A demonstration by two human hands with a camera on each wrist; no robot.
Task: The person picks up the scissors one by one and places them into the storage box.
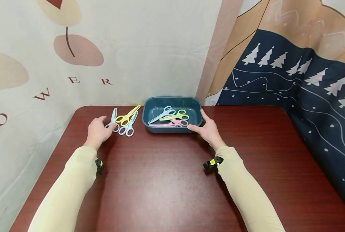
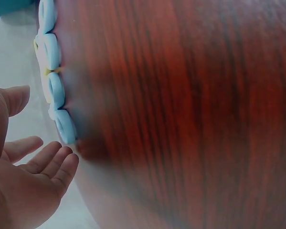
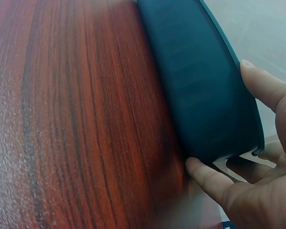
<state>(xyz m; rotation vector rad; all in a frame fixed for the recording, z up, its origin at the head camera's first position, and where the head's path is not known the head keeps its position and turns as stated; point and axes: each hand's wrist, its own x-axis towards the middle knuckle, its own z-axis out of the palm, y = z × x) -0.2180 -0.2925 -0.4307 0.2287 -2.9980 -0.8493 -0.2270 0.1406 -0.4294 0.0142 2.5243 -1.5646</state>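
Observation:
A dark teal plastic box [image 1: 172, 130] stands at the table's back edge. Blue scissors [image 1: 161, 116], green scissors [image 1: 171, 117] and pink scissors [image 1: 172, 123] lie inside it. My right hand [image 1: 209, 130] grips the box's right end, thumb on the front rim; the right wrist view shows other fingers [image 3: 210, 181] around its lower corner. Left of the box is a small pile: yellow scissors [image 1: 130, 114] over light blue scissors [image 1: 134, 118], beside another light blue pair [image 1: 114, 114]. My left hand [image 1: 98, 131] is spread beside that pile, thumb near the handles, holding nothing.
The reddish-brown wooden table [image 1: 155, 180] stretches in front of both arms. Behind it hangs a pale printed curtain [image 1: 149, 54], with a navy tree-patterned cloth [image 1: 277, 80] on the right. Each wrist carries a small black camera [image 1: 211, 164].

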